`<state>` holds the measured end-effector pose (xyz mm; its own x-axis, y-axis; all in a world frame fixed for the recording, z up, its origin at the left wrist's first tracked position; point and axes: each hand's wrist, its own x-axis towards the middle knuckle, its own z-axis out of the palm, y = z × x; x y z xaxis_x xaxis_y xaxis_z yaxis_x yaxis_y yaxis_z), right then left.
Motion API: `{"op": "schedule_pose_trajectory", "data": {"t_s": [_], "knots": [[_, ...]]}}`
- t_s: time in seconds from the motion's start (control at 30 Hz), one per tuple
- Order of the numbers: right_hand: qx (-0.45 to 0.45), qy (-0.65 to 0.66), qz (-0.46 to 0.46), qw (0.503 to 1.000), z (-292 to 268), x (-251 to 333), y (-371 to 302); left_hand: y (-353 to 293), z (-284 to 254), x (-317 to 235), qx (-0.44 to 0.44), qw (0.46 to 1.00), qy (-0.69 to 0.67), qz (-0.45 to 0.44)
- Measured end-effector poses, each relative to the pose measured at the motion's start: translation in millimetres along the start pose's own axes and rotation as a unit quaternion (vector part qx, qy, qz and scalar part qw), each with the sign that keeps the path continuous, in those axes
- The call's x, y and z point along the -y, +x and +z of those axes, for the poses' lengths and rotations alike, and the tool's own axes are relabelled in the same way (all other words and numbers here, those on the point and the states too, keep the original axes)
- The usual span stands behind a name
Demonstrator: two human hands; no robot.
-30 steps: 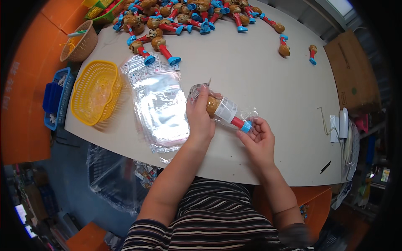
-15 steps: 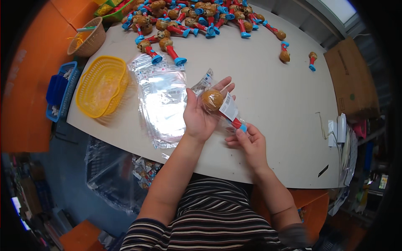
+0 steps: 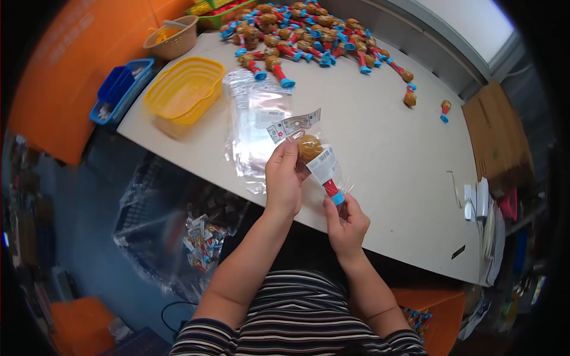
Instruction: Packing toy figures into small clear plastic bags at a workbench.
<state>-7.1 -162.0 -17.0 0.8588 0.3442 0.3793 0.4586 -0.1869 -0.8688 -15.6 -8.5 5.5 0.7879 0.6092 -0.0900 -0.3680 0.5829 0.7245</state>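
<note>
Head view showed our left hand (image 3: 284,178) pinching the upper side of a clear bag (image 3: 309,151), fingers closed narrow on the film beside the toy's brown head; our right hand (image 3: 347,222) gripped the lower end, fingertips tight under the blue cap. Half a second earlier the toy (image 3: 317,163) lay across our open left palm, the bag slack around it; now we had it stood up between both hands, the printed header card (image 3: 294,124) above our left fingers. We judged the toy fully inside and the bag about ready for closing. Beyond our left fingertips lay the stack of empty bags (image 3: 255,118) on the table (image 3: 386,130), farther out the yellow basket (image 3: 184,89), and far past them the heap of unpacked toys (image 3: 297,35)
</note>
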Motion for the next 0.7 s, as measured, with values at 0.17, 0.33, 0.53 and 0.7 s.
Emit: {"op": "schedule_pose_trajectory", "data": {"t_s": [0.17, 0.33, 0.53, 0.7], "knots": [[0.032, 0.019, 0.007, 0.999, 7.4, 8.9, -11.8, -17.4, -7.9, -5.6, -0.030, 0.998, -0.039, 0.040], [0.073, 0.004, 0.023, 0.997, 18.6, 8.4, -15.2, -30.4, -17.9, -22.8, -0.048, 0.998, 0.027, 0.007], [0.219, 0.115, 0.134, 0.960, -7.4, 6.2, 2.9, -57.3, -134.5, -87.5, -0.090, 0.978, 0.014, 0.186], [0.125, 0.061, 0.236, 0.962, -60.4, -33.6, 48.1, -69.6, -293.5, -77.6, -0.177, 0.979, -0.043, 0.096]]}}
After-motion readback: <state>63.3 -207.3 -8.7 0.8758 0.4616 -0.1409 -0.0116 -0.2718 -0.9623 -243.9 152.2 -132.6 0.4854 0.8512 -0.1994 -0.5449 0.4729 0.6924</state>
